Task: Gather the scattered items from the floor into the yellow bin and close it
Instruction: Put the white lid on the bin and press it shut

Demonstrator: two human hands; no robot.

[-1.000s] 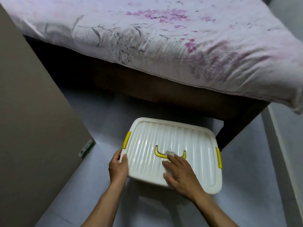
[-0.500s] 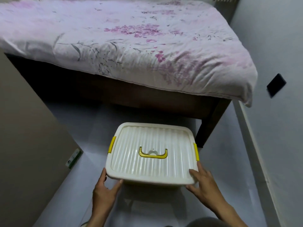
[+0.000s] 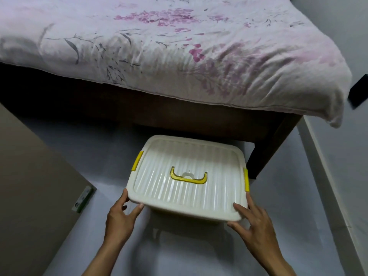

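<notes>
Nearly done: lid on bin, floor bare. Left hand and right hand grasping lid corners, maybe pressing shut.

Bin closed under ribbed white lid, 2 yellow side clips, on floor at bed edge.

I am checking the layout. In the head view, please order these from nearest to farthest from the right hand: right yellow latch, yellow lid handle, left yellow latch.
From the right hand:
1. Right yellow latch, just above it on the lid's right edge.
2. Yellow lid handle, at the lid's centre.
3. Left yellow latch, on the far left edge.
</notes>
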